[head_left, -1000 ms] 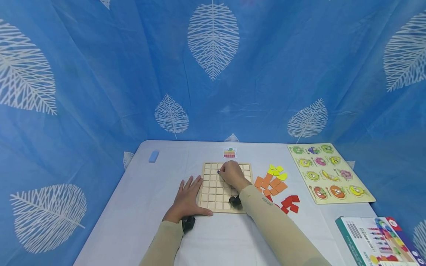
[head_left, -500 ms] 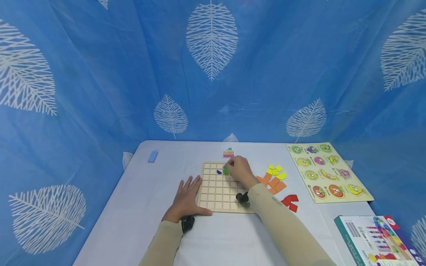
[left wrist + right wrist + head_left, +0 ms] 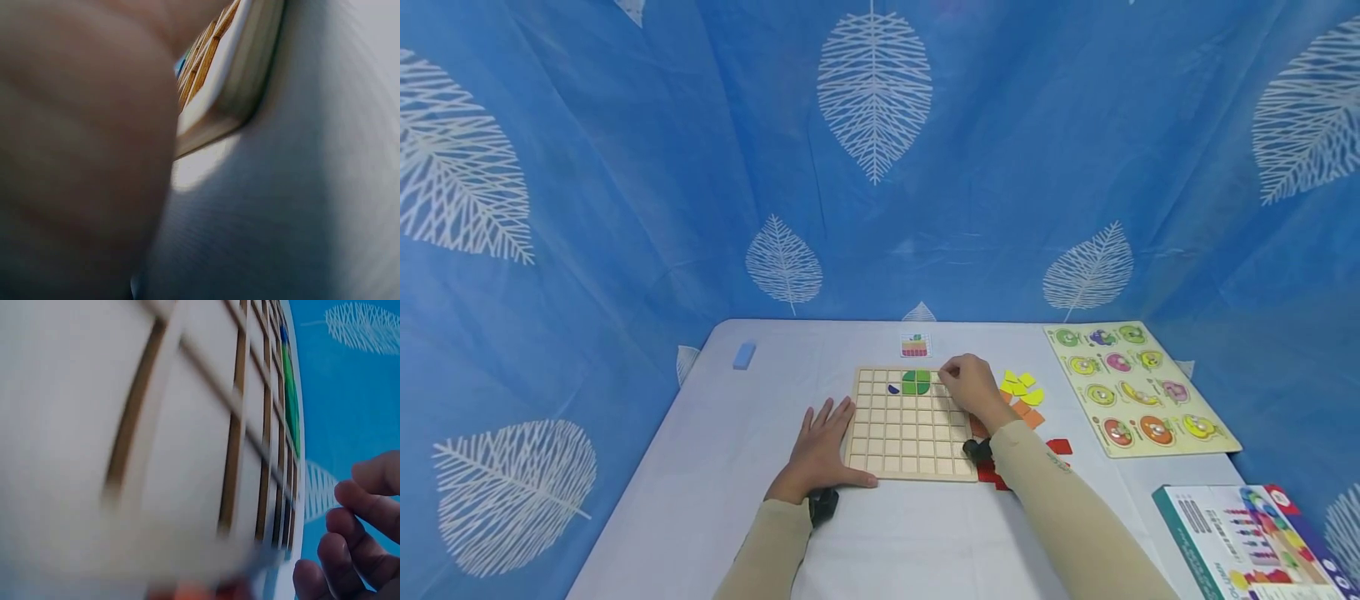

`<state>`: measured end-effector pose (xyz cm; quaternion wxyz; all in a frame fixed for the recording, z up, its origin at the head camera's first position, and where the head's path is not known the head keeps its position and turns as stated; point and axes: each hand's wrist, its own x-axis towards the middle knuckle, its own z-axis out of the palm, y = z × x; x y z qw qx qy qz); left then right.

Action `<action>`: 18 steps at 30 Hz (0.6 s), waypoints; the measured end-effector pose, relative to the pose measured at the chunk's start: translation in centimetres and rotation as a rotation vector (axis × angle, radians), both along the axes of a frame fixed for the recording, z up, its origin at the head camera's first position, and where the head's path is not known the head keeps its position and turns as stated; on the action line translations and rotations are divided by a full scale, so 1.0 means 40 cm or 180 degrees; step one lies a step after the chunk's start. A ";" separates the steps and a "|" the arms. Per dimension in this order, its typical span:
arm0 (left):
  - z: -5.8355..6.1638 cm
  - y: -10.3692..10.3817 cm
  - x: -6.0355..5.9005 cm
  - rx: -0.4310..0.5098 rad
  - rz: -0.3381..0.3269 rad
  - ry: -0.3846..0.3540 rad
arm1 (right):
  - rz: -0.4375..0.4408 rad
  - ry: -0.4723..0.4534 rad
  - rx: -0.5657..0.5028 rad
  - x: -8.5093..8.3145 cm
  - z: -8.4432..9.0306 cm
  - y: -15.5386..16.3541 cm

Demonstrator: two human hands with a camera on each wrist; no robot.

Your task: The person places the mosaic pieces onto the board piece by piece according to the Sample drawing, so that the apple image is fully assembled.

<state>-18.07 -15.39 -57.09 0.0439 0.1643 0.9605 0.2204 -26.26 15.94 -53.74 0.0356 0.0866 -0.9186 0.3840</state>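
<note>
A wooden grid board lies on the table. Green pieces form a rounded shape near its top edge, with a small dark blue piece to their left. My left hand rests along the board's left side, fingers spread and thumb at the bottom edge. At the upper right corner of the board is my right hand. Its fingers are loosely bent in the right wrist view, with nothing visible between them. The left wrist view shows mostly blurred palm beside the board's corner.
Yellow pieces, orange pieces and red pieces lie right of the board, partly behind the right arm. A picture card sits beyond it. A fruit puzzle board and a box stand farther right; a blue block lies far left.
My right hand has moved right, from over the green pieces to the board's upper right corner, uncovering the green and dark blue pieces. The left hand has stayed in place.
</note>
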 end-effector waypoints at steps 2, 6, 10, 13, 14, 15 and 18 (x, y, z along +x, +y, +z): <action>0.001 0.000 0.001 0.0004 0.0008 -0.0009 | -0.0014 0.0012 0.0001 0.002 -0.002 0.024; 0.001 0.001 0.001 0.0000 0.0019 0.0005 | -0.0090 0.0068 -0.0030 0.004 -0.005 0.075; -0.002 0.002 0.002 -0.0006 0.0019 0.0031 | -0.0231 0.0071 -0.0032 0.004 0.000 0.129; 0.001 0.003 0.003 0.0016 0.0017 0.0047 | -0.0340 0.0012 0.0017 0.001 0.007 0.169; 0.003 0.003 0.004 0.0028 0.0016 0.0044 | -0.0368 -0.0017 0.0043 0.000 0.009 0.182; 0.005 0.003 0.004 0.0040 0.0014 0.0039 | -0.0381 -0.0045 0.0062 -0.002 0.010 0.196; 0.011 0.001 0.006 0.0057 0.0000 0.0021 | -0.0413 -0.0227 0.0065 -0.004 0.013 0.233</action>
